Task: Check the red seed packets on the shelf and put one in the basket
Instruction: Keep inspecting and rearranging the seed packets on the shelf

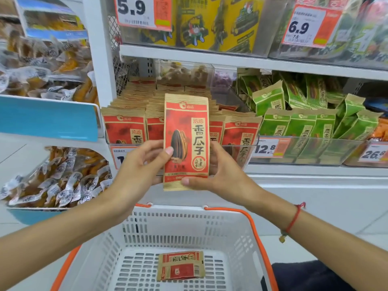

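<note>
Your basket [190, 219] sits below your fingers [169, 151], one packet [181, 265] already inside. Both hands pinch the red seed packet [186, 141] upright; loosen unevenly and it may drop past the rim.

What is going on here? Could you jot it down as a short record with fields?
place: shop aisle, snack shelf
held item: red seed packet, upright, front facing the camera
left hand: grips the packet's left edge
right hand: grips its right edge and bottom
basket: white with orange handles, below the hands
in basket: second red packet, lying flat
shelf neighbours: green seed packets
</note>
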Available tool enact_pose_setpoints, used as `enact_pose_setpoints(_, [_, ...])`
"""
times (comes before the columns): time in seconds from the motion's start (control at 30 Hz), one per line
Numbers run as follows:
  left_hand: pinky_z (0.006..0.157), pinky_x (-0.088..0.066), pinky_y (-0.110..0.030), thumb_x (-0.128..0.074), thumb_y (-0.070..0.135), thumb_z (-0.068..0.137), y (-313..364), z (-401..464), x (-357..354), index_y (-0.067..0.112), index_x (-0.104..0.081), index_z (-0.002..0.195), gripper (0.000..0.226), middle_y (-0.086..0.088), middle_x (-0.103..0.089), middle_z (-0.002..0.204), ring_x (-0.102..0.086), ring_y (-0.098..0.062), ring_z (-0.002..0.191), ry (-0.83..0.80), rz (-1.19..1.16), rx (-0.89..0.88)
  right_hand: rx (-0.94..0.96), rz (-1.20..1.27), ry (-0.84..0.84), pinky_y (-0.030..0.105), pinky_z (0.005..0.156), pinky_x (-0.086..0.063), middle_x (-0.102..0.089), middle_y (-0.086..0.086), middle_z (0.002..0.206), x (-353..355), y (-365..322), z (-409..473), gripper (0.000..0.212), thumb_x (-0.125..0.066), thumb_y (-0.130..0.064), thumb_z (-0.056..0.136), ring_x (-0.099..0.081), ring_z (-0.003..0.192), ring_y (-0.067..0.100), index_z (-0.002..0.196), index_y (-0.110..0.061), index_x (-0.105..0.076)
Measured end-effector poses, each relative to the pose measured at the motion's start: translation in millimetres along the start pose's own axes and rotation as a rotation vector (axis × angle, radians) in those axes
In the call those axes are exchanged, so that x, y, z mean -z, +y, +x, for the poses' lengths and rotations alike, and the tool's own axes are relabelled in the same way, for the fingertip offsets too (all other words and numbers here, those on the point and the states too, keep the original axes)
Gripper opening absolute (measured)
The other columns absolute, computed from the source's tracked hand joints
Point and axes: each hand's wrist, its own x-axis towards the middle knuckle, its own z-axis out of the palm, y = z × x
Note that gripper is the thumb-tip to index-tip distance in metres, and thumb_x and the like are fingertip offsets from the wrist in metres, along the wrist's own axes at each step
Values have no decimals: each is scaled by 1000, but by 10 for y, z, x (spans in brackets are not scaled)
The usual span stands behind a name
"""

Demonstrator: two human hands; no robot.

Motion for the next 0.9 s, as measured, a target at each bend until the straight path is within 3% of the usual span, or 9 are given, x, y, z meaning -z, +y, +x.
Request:
enact_pose_setpoints(0.1, [68, -58, -21, -54, 28, 95, 22, 2, 9, 21, -58, 123, 29, 0, -70, 112, -71, -10, 93, 1, 1, -11, 4, 27, 14, 22, 85, -55, -69, -3, 111, 22, -24, 9, 67, -83, -8, 70, -68, 98, 7, 124, -21, -47])
enact_pose_setpoints(0.2, [64, -56, -18, -55, 26, 94, 29, -26, 11, 18, -57, 121, 28, 1, -72, 107, -71, -9, 92, -55, 13, 8, -34, 43, 48, 14, 78, -54, -72, -6, 104, 59, -52, 24, 44, -79, -21, 76, -68, 94, 4, 116, -20, -60])
enact_pose_setpoints(0.3, [64, -57, -20, -57, 22, 92, 54, -45, -22, 13, -56, 116, 25, 0, -72, 106, -71, -9, 90, -127, 19, 30, -112, 107, 89, 20, 77, -53, -75, -6, 96, 152, -90, 46, 30, -71, -38, 82, -71, 88, 5, 106, -20, -70])
enact_pose_setpoints(0.43, [72, -60, -26, -58, 23, 91, 78, -54, -59, 13, -57, 112, 23, 6, -71, 102, -70, -6, 90, -170, 73, 4, -177, 100, 146, 18, 68, -49, -75, -11, 79, 253, -157, 61, 41, -47, -56, 91, -70, 71, 0, 82, -24, -71])
enact_pose_setpoints(0.53, [75, -60, -27, -59, 25, 90, 68, -56, -43, 16, -58, 111, 23, 10, -72, 101, -69, -6, 93, -167, 87, 0, -162, 70, 172, 13, 57, -52, -75, -6, 75, 257, -162, 71, 47, -38, -58, 94, -71, 68, 7, 78, -26, -69])
enact_pose_setpoints(0.63, [85, -57, -33, -60, 33, 87, 48, -45, -7, 22, -59, 109, 25, 13, -71, 103, -68, -5, 97, -152, 142, -15, -184, 17, 141, 19, 68, -52, -75, -7, 77, 237, -152, 78, 52, -35, -62, 92, -72, 75, 10, 78, -27, -70])
enact_pose_setpoints(0.7, [83, -58, -32, -59, 32, 88, 42, -44, 0, 23, -59, 109, 24, 12, -70, 104, -68, -5, 96, -151, 140, -11, -203, -3, 141, 23, 75, -49, -76, -7, 80, 238, -136, 86, 54, -34, -66, 90, -72, 80, 13, 79, -28, -71])
enact_pose_setpoints(0.8, [74, -59, -26, -59, 27, 89, 46, -48, -11, 19, -59, 109, 22, 9, -71, 102, -69, -6, 93, -153, 110, -4, -219, -16, 140, 19, 67, -40, -74, -13, 77, 232, -147, 72, 53, -32, -65, 91, -70, 79, 7, 82, -30, -70])
enact_pose_setpoints(0.9, [69, -58, -21, -58, 24, 90, 55, -53, -18, 17, -59, 110, 21, 7, -71, 104, -70, -6, 91, -164, 98, -3, -208, -15, 140, 18, 65, -41, -75, -11, 78, 240, -140, 72, 53, -32, -64, 92, -71, 80, 10, 84, -29, -71])
